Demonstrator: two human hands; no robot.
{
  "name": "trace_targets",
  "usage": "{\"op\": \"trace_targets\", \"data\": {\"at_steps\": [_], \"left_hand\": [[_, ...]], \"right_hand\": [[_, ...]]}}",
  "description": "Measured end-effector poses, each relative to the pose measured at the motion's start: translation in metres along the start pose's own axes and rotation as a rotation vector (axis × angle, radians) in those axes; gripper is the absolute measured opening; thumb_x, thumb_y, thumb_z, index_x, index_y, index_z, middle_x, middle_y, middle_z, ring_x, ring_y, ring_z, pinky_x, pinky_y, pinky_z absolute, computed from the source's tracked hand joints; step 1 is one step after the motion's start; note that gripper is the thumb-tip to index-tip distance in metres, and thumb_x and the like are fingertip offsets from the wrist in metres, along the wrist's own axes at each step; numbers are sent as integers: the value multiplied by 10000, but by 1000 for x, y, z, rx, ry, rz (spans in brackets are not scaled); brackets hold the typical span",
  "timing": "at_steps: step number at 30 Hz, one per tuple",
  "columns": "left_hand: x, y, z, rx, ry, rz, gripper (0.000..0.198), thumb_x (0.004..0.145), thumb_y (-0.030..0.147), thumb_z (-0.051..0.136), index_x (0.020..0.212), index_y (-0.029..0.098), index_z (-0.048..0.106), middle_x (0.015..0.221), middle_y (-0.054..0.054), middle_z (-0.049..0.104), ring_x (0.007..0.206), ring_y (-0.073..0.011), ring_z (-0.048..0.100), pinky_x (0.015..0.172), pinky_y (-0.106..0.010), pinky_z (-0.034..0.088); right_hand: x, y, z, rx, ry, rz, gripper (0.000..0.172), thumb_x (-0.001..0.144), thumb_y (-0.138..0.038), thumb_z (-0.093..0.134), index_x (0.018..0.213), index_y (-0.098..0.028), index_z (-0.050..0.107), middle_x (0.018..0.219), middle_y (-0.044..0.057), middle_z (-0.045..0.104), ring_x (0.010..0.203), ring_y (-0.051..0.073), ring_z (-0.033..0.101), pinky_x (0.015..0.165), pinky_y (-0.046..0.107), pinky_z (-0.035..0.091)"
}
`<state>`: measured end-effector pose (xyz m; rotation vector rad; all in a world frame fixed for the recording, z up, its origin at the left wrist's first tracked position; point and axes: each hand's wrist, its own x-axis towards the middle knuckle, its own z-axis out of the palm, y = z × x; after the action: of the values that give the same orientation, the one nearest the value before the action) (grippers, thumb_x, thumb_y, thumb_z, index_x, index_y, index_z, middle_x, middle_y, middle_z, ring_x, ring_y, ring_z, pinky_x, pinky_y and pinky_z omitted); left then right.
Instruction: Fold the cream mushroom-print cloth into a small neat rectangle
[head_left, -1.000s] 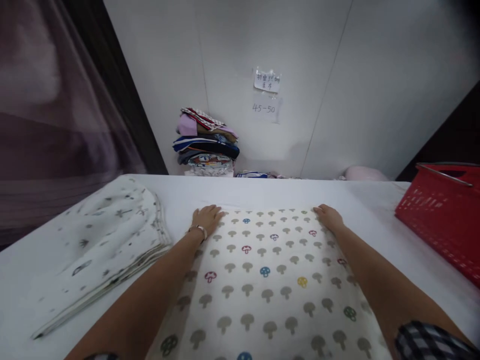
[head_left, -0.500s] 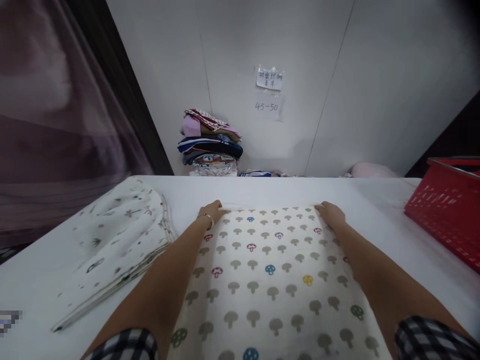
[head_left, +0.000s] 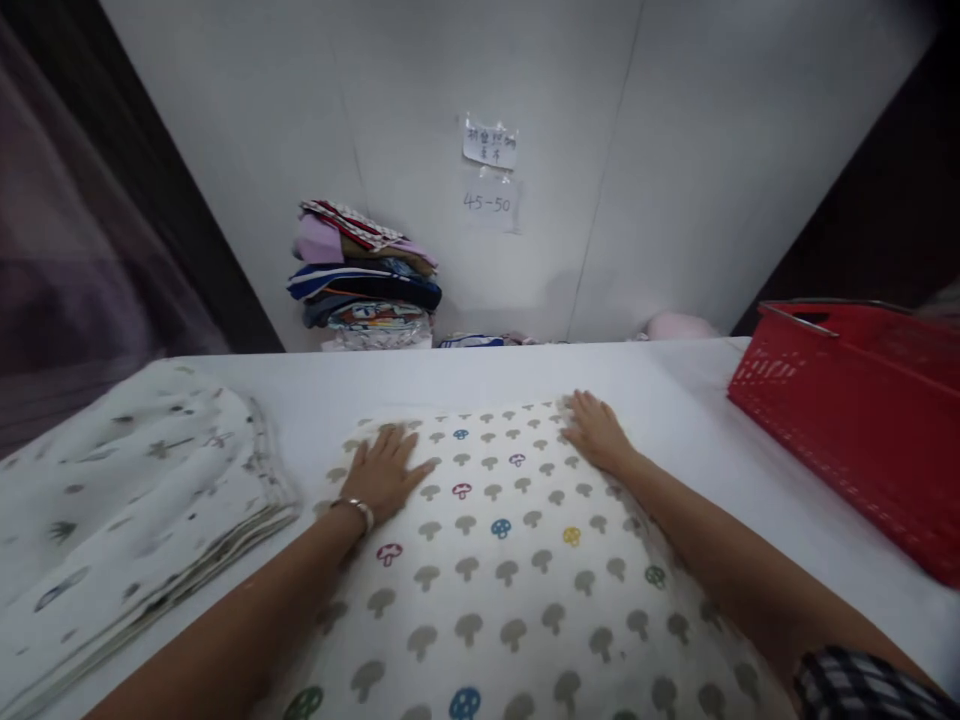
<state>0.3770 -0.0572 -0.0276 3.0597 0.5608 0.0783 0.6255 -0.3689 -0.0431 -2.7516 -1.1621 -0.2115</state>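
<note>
A cream cloth point(head_left: 480, 580) printed with grey and coloured mushrooms lies spread on the white table before me, running down past the lower edge of the view. My left hand point(head_left: 384, 472), with a bracelet at the wrist, rests on the cloth's far left part, fingers spread. On the far right corner my right hand point(head_left: 596, 430) lies palm down, its fingers stretched out. Neither hand grips the fabric. To the left is a folded white cloth point(head_left: 172, 470) with a leaf and plant print, its layered edges facing me.
A red plastic basket point(head_left: 847, 420) stands on the right of the table point(head_left: 510, 375). Behind the table, a stack of folded fabrics point(head_left: 367, 280) leans near the wall, below paper signs point(head_left: 491, 175). A pinkish bundle point(head_left: 679, 326) shows at the back right.
Both hands have let go of the cloth's far corners and now lie flat on it. My left hand has come inward and nearer. The view has turned to the right.
</note>
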Motion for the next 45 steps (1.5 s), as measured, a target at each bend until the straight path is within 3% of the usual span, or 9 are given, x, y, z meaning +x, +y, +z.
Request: {"op": "trace_targets", "data": {"at_steps": [3,8,14,18,24,28,33,39,45], "left_hand": [[-2,-4,6,-28,-89,-86,730,832,619,241,1415,181,269,1512,-73,157,1391,-276,125,1106,-534,151],[4,-5,5,-16,-79,-80,730,825,611,238,1415,182,271,1514,-67,153,1393,-278,112,1102,-539,148],[4,-7,5,-8,-96,-70,729,823,591,218,1422,176,245,1516,-74,143,1393,-286,99,1095,-552,146],[7,-5,5,-19,-91,-84,751,814,615,224,1417,170,265,1514,-84,150,1390,-297,108,1097,-543,153],[6,-3,-17,-100,-115,-122,688,848,518,211,1412,129,269,1507,-103,172,1389,-258,141,1107,-479,188],[-36,2,-27,-93,-28,-7,660,848,502,221,1389,138,325,1503,-94,194,1392,-252,127,1112,-474,175],[-126,19,-22,-22,-104,87,654,815,519,306,1374,186,366,1498,-53,199,1393,-242,121,1122,-480,159],[-205,29,-14,-50,-154,22,636,800,486,364,1382,230,350,1494,-27,197,1388,-238,140,1122,-500,155],[-245,20,5,-38,-138,-88,626,812,477,321,1390,237,329,1495,-21,212,1386,-213,147,1129,-474,167]], "right_hand": [[-4,-5,2,57,-193,73,661,896,-553,253,1432,-166,268,1511,95,195,1389,229,123,1100,443,80],[-4,-6,-11,129,-250,100,667,899,-562,237,1444,-177,235,1521,90,157,1395,212,92,1105,419,53],[-43,6,-18,117,-152,166,663,897,-565,288,1428,-169,274,1517,102,166,1394,230,89,1103,442,78],[-51,17,-23,291,-168,206,645,878,-583,349,1389,-189,360,1501,94,223,1389,234,126,1102,467,107],[-82,47,-46,616,111,517,542,921,-452,274,1331,-151,458,1409,88,413,1305,189,354,1065,345,279],[-143,62,-58,606,112,633,409,836,-323,423,1139,-136,625,1118,94,657,1035,210,594,923,335,424],[-194,47,-66,567,31,572,274,785,-305,485,905,-194,705,881,25,711,837,189,635,772,274,464],[-187,25,-70,394,-87,577,240,787,-352,518,857,-206,695,878,35,697,823,182,619,712,257,435],[-179,23,-70,340,-108,654,202,704,-333,616,835,-189,672,899,57,681,813,190,606,659,259,416]]}}
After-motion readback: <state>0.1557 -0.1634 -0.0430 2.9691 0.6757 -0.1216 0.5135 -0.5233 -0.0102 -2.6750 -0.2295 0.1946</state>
